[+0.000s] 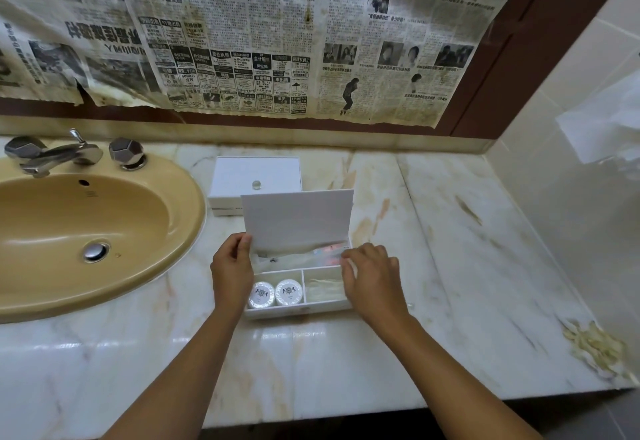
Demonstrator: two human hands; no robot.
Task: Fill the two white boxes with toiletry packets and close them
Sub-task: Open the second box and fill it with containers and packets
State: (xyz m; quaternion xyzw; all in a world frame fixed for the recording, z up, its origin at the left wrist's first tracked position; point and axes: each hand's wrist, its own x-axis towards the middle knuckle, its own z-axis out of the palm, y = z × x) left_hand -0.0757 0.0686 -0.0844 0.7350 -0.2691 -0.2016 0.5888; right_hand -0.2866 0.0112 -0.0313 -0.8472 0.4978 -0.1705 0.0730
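Note:
A white box [298, 311] stands open on the marble counter in front of me. Its lid [298, 221] is raised upright, and my left hand [231, 273] pinches the lid's lower left corner. My right hand [372, 280] rests on the box's right edge, fingers touching the clear packets [304, 256] in the back compartment. Two round white packets [275, 294] sit in the front left compartment, and thin clear packets [323, 290] lie in the front right one. A second white box [254, 176], closed, with a small round knob on its lid, stands behind.
A tan sink [86, 231] with a chrome tap [59, 155] takes up the left. The marble counter [467, 266] stretches right to a tiled wall. Newspaper [277, 41] covers the mirror behind. The counter's front edge runs close below my forearms.

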